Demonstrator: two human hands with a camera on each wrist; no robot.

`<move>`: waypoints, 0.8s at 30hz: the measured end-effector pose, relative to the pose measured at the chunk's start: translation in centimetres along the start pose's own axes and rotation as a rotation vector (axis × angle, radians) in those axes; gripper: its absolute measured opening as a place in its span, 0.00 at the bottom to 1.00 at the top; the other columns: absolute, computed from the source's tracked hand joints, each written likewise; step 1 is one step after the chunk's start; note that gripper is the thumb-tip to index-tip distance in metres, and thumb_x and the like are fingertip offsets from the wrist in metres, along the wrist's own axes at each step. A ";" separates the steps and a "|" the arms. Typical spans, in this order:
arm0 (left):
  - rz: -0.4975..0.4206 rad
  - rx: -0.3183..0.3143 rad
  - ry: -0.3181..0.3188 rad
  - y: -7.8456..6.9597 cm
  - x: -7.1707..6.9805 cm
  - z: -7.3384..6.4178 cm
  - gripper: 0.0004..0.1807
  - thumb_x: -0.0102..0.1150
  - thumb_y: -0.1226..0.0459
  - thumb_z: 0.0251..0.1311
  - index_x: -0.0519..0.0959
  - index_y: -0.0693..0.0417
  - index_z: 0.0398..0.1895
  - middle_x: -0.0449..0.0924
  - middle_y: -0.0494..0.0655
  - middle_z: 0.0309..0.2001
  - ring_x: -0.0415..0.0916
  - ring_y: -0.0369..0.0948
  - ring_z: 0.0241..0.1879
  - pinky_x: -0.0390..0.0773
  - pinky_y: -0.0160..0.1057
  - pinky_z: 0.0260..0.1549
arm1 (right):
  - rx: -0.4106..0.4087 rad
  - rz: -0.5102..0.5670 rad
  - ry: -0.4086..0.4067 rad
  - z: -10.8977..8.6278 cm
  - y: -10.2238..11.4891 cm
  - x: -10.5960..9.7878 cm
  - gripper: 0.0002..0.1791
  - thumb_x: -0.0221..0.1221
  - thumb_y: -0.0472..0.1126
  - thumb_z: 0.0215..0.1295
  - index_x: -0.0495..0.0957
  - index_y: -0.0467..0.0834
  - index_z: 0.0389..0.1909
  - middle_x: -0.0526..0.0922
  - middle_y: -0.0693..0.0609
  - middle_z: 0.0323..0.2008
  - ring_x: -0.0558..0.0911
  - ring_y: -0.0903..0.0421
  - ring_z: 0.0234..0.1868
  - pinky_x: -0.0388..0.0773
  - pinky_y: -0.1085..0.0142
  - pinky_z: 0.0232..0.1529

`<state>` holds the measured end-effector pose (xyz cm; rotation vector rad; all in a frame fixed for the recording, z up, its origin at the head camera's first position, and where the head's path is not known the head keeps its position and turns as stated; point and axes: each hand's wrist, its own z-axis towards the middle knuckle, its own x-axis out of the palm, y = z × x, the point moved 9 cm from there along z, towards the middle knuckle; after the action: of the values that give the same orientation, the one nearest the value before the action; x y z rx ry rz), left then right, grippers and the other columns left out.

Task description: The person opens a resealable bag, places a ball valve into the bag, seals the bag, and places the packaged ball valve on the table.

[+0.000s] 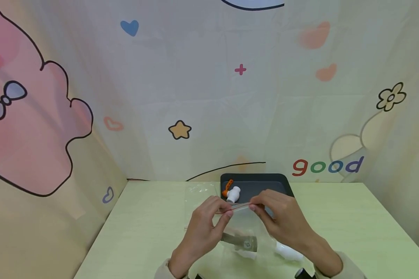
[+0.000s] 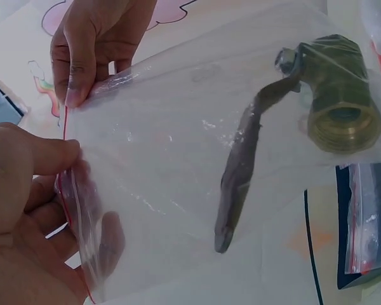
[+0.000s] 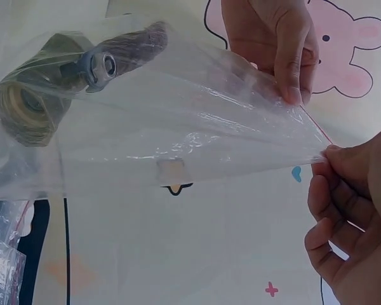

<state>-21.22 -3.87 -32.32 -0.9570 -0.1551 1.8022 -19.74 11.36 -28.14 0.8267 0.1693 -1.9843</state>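
A clear zip bag with a red closure line hangs between my two hands. Inside it is a brass ball valve with a long lever handle, lying at the end away from the closure. My left hand pinches the red-lined edge between thumb and fingers. Close beside it, my right hand pinches the same edge near one corner. In the right wrist view the valve's threaded opening and the nut on its lever show through the plastic.
A dark tray stands at the back of the table. At its left side lies a white valve with an orange handle. Another clear bag lies left of the tray. A white object is partly hidden below my right hand.
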 end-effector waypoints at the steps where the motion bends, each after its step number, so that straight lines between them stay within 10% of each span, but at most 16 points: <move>1: 0.005 0.003 -0.003 0.0 0.0 0.0 0.02 0.61 0.63 0.65 0.79 0.51 0.37 0.81 0.40 0.36 0.78 0.34 0.39 0.81 0.32 0.40 | 0.001 -0.001 -0.001 0.0 0.0 0.0 0.02 0.65 0.36 0.62 0.82 0.46 0.31 0.81 0.61 0.26 0.73 0.68 0.26 0.69 0.80 0.30; 12: -0.001 0.087 -0.019 -0.8 0.1 0.1 0.00 0.60 0.65 0.65 0.79 0.50 0.36 0.81 0.41 0.37 0.79 0.34 0.39 0.79 0.27 0.39 | -0.016 0.001 -0.014 0.0 0.3 0.2 0.04 0.63 0.41 0.66 0.82 0.47 0.31 0.81 0.60 0.26 0.73 0.68 0.26 0.69 0.78 0.29; 24: -0.006 -0.019 0.030 0.5 -0.2 -0.3 0.02 0.61 0.61 0.66 0.80 0.48 0.37 0.80 0.37 0.37 0.78 0.32 0.39 0.80 0.31 0.40 | -0.027 -0.016 -0.036 0.0 0.2 -0.6 0.06 0.68 0.32 0.56 0.82 0.46 0.31 0.82 0.60 0.26 0.74 0.68 0.26 0.69 0.79 0.29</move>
<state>-21.38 -4.31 -32.68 -0.9957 -0.1560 1.7826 -19.33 11.70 -27.71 0.7739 0.1825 -2.0065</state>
